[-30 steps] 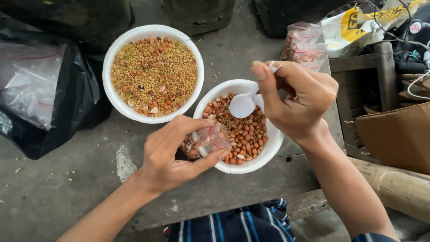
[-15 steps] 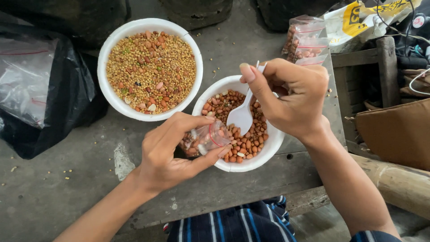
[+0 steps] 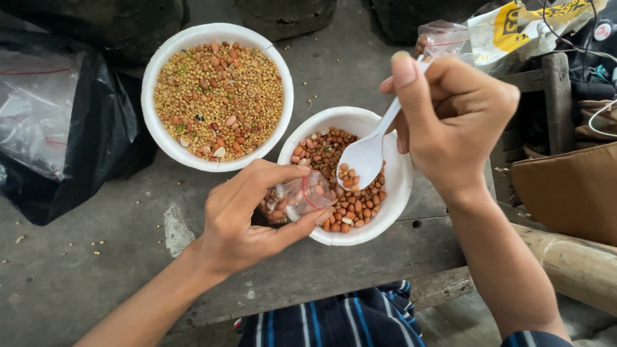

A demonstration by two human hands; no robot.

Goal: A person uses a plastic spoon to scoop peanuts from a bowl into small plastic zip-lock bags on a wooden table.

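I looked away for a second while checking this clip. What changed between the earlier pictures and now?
The right hand dipped the white spoon into the smaller bowl, then lifted it with a few peanuts in it, the hand rising toward the top right. The left hand kept its grip on the small clear bag at the bowl's rim; the bigger bowl stayed put.

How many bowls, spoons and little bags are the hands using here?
White bowls: 2, one of mixed seeds and one of peanuts
White spoon: 1, in the right hand
Small clear bag: 1, in the left hand
Total: 4
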